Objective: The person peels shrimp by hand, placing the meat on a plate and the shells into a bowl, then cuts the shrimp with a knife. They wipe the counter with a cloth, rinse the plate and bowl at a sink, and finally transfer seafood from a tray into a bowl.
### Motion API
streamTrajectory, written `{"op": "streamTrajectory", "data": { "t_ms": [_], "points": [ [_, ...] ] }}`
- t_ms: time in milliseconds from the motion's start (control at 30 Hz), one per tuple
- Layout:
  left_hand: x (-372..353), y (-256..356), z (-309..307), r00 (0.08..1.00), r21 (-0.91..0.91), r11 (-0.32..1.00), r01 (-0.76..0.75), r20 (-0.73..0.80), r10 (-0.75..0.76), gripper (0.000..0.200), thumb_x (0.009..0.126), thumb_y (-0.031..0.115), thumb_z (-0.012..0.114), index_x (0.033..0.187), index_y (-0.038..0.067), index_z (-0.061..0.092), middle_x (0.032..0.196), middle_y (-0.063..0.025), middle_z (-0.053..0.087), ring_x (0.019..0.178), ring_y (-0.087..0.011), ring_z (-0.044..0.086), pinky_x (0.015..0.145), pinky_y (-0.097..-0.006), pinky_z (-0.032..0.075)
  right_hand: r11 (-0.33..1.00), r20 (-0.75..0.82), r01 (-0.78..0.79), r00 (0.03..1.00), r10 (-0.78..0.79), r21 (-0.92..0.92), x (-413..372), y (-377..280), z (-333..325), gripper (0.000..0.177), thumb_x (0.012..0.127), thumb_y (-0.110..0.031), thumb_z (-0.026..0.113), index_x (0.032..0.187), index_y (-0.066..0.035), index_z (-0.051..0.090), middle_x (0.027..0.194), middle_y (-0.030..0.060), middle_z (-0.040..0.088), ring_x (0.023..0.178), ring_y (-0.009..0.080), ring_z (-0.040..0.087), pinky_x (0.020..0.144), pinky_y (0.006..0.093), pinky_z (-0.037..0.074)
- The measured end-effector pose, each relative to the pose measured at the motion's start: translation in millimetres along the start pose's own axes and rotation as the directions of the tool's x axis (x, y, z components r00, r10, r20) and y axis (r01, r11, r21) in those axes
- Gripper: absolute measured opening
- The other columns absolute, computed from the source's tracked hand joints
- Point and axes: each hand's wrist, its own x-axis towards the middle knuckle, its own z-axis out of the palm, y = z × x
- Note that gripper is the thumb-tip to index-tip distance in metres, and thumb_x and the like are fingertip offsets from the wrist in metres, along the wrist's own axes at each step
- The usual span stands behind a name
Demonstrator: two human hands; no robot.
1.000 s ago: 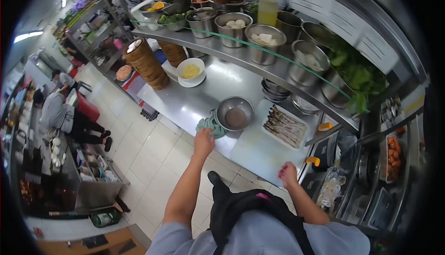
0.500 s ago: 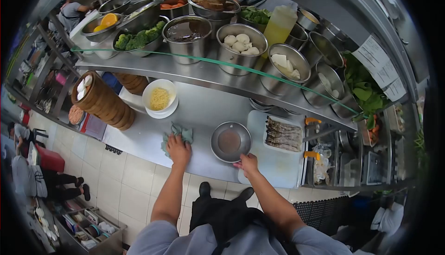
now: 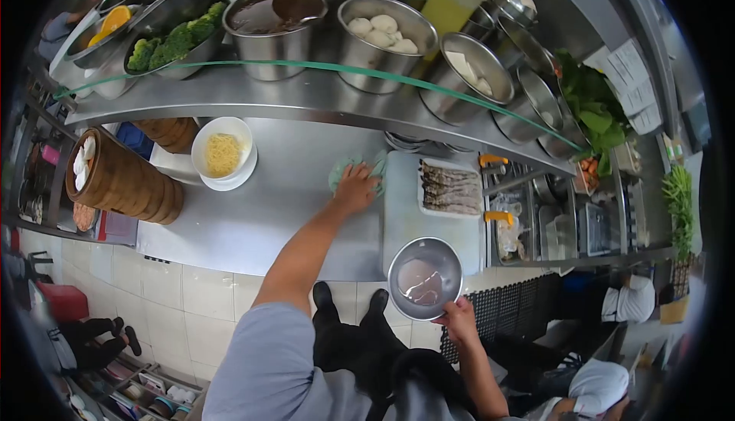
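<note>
My left hand (image 3: 357,191) presses down on a crumpled green cloth (image 3: 337,175), gripping it against the steel counter beside the white cutting board (image 3: 402,222). In my right hand (image 3: 459,320) is a metal bowl (image 3: 396,279), held by its near rim and raised in front of the counter's edge. Some pinkish liquid (image 3: 423,282) lies in the bowl, which is slightly tilted. A white tray of raw shrimp (image 3: 450,187) rests on the board, beyond the bowl.
A white bowl of yellow noodles (image 3: 223,155) stands on the counter's left half, near stacked bamboo steamers (image 3: 126,180). Overhead, a steel shelf (image 3: 253,103) with a glass edge carries several food containers. Ingredient bins (image 3: 555,230) are at right. A person (image 3: 597,386) is at lower right.
My left hand has slid the cloth rightward across the counter to the board's edge. The bowl, in my right hand, has moved off the counter, right and toward me.
</note>
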Motion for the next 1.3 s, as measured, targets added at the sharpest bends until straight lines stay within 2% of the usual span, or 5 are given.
{"op": "streamTrajectory", "data": {
  "t_ms": [300,467,700,1000,1300],
  "points": [
    [-156,78,30,0.976,-0.326,0.927,-0.186,-0.169,0.137,0.033,0.072,-0.004,0.059,0.099,0.014,0.068,0.11,-0.0091,0.066,0.113,-0.033,0.058,0.094,-0.0462,0.044,0.988,-0.073,0.1,0.993,-0.092,0.121,8,65,-67,0.029,0.089,-0.006,0.059,0.117,0.0,0.061,0.102,0.0098,0.069,0.086,0.0219,0.071,0.062,0.0356,0.062],
    [-220,70,-77,0.799,-0.608,0.786,0.107,-0.419,-0.432,0.038,0.079,-0.007,0.055,0.113,0.007,0.064,0.113,-0.0165,0.064,0.114,-0.0344,0.059,0.103,-0.0434,0.044,0.994,-0.089,0.082,0.993,-0.076,0.066,25,131,-121,0.024,0.09,-0.006,0.06,0.113,0.001,0.061,0.093,0.0125,0.069,0.071,0.0223,0.07,0.055,0.0356,0.063],
    [-342,-87,-137,0.424,-0.045,0.517,0.855,-0.511,-0.747,0.052,0.088,0.021,0.057,0.137,0.004,0.056,0.144,-0.0362,0.044,0.135,-0.0497,0.041,0.114,-0.0537,0.033,0.998,-0.025,-0.022,0.999,0.02,-0.066,42,204,-154,0.019,0.092,-0.009,0.062,0.109,0.001,0.061,0.089,0.0096,0.068,0.07,0.019,0.068,0.058,0.0356,0.062],
    [-177,97,-31,0.885,0.104,0.921,0.376,-0.335,-0.324,0.047,0.074,0.006,0.058,0.121,0.004,0.063,0.13,-0.0243,0.054,0.125,-0.0417,0.05,0.102,-0.0551,0.041,0.991,0.227,-0.074,0.969,0.099,-0.114,128,264,-126,0.024,0.09,-0.005,0.061,0.113,0.001,0.062,0.09,0.0093,0.067,0.071,0.0187,0.068,0.061,0.0354,0.064],
    [-216,206,32,0.967,-0.057,0.983,0.177,-0.174,-0.184,0.034,0.081,-0.002,0.056,0.11,0.009,0.068,0.121,-0.0154,0.062,0.121,-0.0362,0.054,0.103,-0.053,0.04,0.988,0.272,0.022,0.962,0.02,-0.152,171,259,-78,0.012,0.086,-0.002,0.061,0.098,0.002,0.063,0.077,0.0071,0.058,0.063,0.0184,0.064,0.054,0.0332,0.063]
  ]
}}
